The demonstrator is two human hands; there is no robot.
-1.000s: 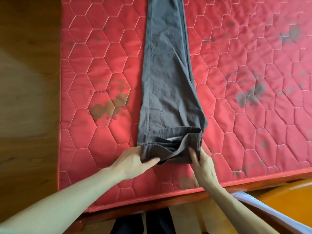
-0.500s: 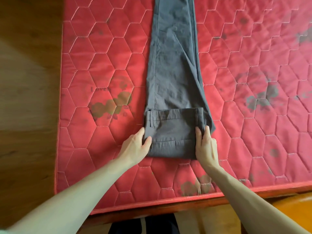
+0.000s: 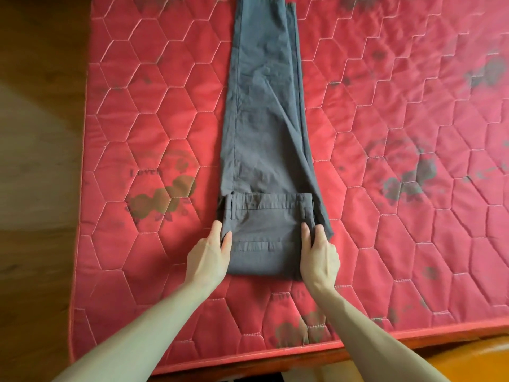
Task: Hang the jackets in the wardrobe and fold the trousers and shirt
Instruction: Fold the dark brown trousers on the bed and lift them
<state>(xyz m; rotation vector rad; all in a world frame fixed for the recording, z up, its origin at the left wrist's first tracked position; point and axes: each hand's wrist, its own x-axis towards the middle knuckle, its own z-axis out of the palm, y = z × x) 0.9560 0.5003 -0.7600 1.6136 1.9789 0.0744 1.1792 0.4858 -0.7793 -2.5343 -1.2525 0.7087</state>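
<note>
With your left hand (image 3: 210, 255) and right hand (image 3: 319, 256) each pinching the folded trousers (image 3: 264, 128), uneven rolling beyond either grip could skew the fold.

- Trousers (image 3: 264, 128): dark grey, laid lengthwise on the mattress, legs stacked and running away toward the top edge of the view; waist end folded over once onto the legs, waistband and belt loops facing up.
- Left hand (image 3: 209, 255): grips the left edge of the folded waist part, thumb on top of the cloth.
- Right hand (image 3: 318, 252): grips the right edge of the same fold, fingers curled over it.
- Mattress (image 3: 413, 216): red, quilted in hexagons, with faded dark flower prints.
- Floor (image 3: 35, 133): brown wood, left of the mattress.
</note>
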